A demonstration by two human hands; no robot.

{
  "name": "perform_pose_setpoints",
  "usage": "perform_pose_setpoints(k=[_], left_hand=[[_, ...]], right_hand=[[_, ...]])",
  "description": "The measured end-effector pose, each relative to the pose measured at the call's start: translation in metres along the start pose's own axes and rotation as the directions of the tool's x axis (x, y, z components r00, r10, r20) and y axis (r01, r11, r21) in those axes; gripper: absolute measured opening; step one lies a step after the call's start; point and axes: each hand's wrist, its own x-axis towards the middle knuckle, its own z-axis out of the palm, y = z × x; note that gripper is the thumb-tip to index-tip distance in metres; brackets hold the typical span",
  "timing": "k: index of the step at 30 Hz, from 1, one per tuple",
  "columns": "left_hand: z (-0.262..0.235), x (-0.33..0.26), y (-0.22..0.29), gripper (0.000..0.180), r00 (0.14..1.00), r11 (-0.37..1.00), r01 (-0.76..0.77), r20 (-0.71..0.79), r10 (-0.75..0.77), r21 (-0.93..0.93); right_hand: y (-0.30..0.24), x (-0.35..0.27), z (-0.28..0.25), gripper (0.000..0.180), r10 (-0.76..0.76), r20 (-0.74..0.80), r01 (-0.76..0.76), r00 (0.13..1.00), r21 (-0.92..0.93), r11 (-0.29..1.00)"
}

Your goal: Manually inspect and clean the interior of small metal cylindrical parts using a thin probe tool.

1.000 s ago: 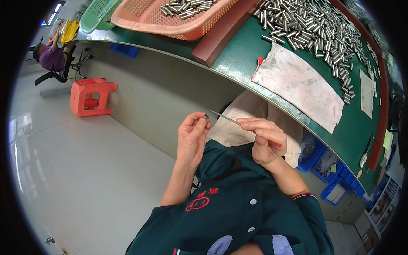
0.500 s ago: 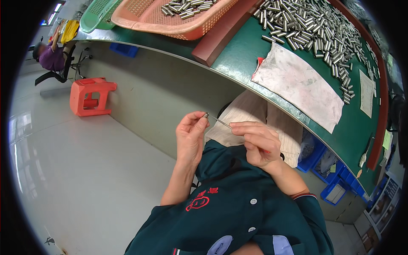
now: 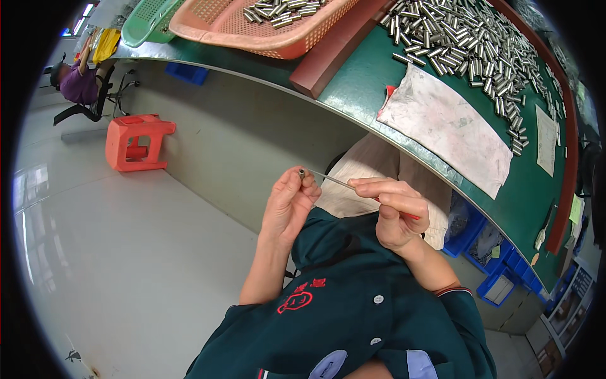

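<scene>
– Since half a second ago, the right hand (image 3: 402,211) has drawn back, baring more thin rod (image 3: 334,180).
– And each grip?
– Left hand (image 3: 290,205): fingertips pinching a small metal cylinder (image 3: 302,174), clear of the desk (image 3: 353,91). Right: pinching the rod near its red handle (image 3: 413,216).
– Around them?
– Stained cloth (image 3: 445,132) between desk edge and heap of cylinders (image 3: 473,57).
– Unclear?
– Whether rod touches cylinder. Fingers hide most of the handle; the frame cuts off the pink basket (image 3: 252,41).
</scene>
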Motion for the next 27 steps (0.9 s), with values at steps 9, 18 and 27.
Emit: perform_pose_setpoints(k=[9,18,27], left_hand=[[-0.0015,0.0007,-0.0039,0.018,0.997,0.989,0.072,-0.001,-0.073,-0.131],[-0.0015,-0.0005,-0.0051,0.016,0.999,0.994,0.047,-0.016,-0.049,-0.094],[-0.0037,-0.0013,-0.0004,0.01,0.998,0.997,0.054,-0.014,-0.055,-0.05]], right_hand=[[-0.0008,0.0009,-0.0009,0.014,0.016,0.058,-0.01,0.998,-0.11,0.994],[-0.0012,-0.002,-0.0026,0.015,0.041,0.092,-0.029,0.995,-0.124,0.992],[-0.0043,0.0021,0.0006,0.018,0.043,0.118,-0.027,0.992,-0.137,0.99]])
